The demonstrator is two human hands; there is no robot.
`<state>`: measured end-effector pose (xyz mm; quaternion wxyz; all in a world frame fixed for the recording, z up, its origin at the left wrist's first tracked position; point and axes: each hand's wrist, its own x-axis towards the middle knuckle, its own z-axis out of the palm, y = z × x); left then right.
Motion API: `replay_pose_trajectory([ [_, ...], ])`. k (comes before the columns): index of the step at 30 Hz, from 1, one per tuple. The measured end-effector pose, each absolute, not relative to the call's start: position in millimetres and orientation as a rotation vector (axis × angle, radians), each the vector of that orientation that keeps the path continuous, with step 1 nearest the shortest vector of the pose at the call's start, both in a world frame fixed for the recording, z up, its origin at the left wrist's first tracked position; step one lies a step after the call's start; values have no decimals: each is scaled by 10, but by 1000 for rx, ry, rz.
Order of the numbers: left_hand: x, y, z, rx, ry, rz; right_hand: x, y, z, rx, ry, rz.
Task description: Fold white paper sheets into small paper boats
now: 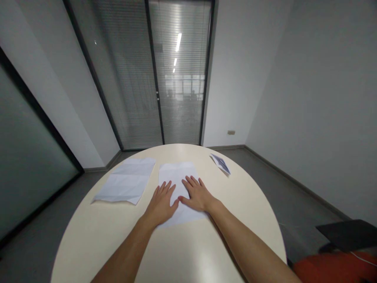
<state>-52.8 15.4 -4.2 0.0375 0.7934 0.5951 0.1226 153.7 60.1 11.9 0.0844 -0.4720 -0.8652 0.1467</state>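
A white sheet of paper (176,169) lies on the round table in front of me, with faint creases near its far edge. My left hand (161,204) rests flat on its left side, fingers spread. On its right side lies my right hand (196,194), also flat with the fingers apart. The two thumbs meet or nearly meet over the middle of the sheet. Both hands cover part of the paper, and neither is gripping it.
The round cream table (244,212) carries a second creased sheet (125,181) at the left and a folded printed card (220,163) at the far right. A red seat (332,269) and a black flat object (350,234) stand at the lower right. Glass doors (179,98) are beyond.
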Motion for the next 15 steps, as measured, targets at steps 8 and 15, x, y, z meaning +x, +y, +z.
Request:
replay_pose_trajectory([
  [8, -513, 150, -30, 2458, 1867, 299, 1530, 587, 126, -1426, -2575, 435],
  [15, -502, 134, -19, 2413, 1957, 311, 1543, 586, 145, -1512, -2519, 431],
])
